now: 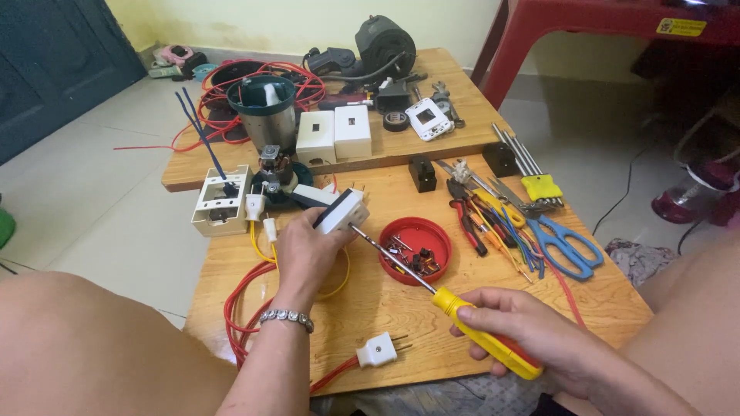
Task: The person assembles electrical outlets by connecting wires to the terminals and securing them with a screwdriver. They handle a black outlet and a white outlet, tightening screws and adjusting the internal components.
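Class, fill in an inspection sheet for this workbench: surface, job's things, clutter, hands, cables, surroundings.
Surface: low wooden table, crowded.
Job's things: white plastic plug adapter; yellow-handled screwdriver, tip against the adapter.
Clutter: red round lid of small parts, blue-handled scissors, white switch boxes.
Hands: left hand holds adapter; right hand holds screwdriver.
Cables: red cable with white plug.
Surroundings: tiled floor, red plastic stool.

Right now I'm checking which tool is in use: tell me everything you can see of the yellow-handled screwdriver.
The screwdriver has a yellow plastic-looking handle with a red end and a slim bare metal shaft. The right hand grips the handle. It lies slanted, tip up and to the left, meeting the white plug held in the left hand, beside the red lid of small parts.
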